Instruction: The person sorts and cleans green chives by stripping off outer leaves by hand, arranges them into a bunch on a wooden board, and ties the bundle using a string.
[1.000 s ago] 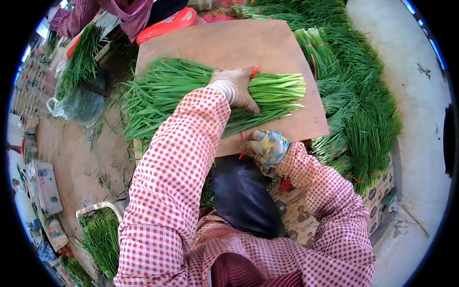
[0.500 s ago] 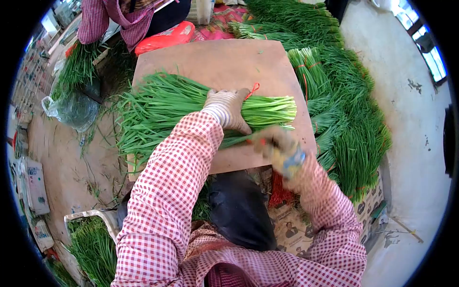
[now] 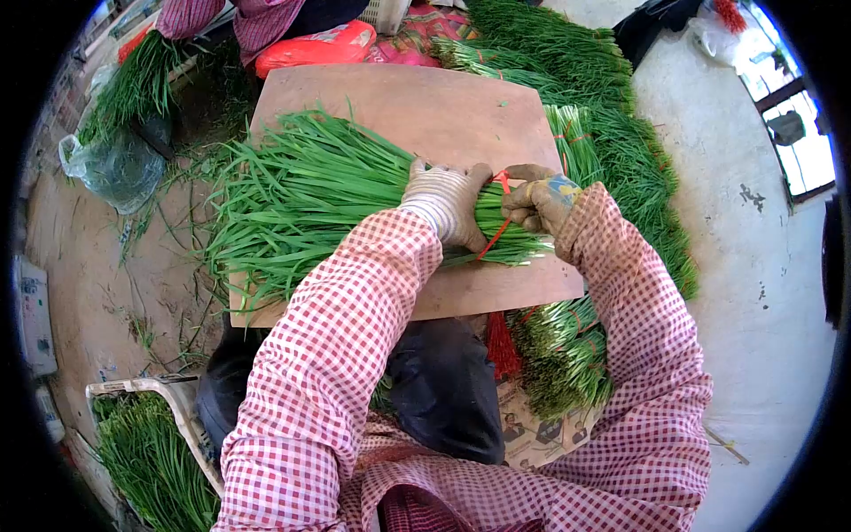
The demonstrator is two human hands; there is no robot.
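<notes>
Green bundle (image 3: 310, 191): laid across the surface (image 3: 417, 97), leaves left, stems right — stem end presumably kept within easy reach.
Left hand (image 3: 449, 204): half-closed over the bundle, which is apparently pressed down to be kept gathered.
Right hand (image 3: 542, 204): fingers curled; red tie (image 3: 495, 239) pinched at the stem end.
Forearms (image 3: 346, 297): both extended far — right elbow bent outward.

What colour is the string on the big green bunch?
The string is red; the head view shows it best, across the bunch.
</notes>
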